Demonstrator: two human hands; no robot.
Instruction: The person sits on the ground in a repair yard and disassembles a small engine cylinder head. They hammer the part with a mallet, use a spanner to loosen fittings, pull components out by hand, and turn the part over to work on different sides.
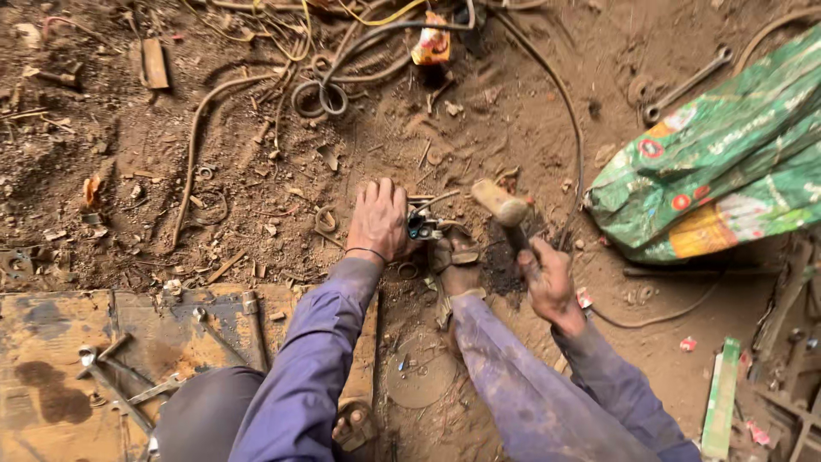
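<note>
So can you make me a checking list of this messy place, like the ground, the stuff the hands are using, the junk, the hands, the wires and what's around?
Surface: bare brown dirt ground, scattered with scraps.
Job's things: small dark metal part on the ground; hammer with a pale head raised beside it.
Clutter: wrench at upper right, rusty rings and bits, orange wrapper at the top.
Grippers: left hand presses on the metal part; right hand grips the hammer handle. A foot rests between them.
Cables: dark hoses and wires tangled at the top; one thin cable curves down on the right.
Surroundings: green printed sack right; worn yellow metal plate with tools lower left.
</note>
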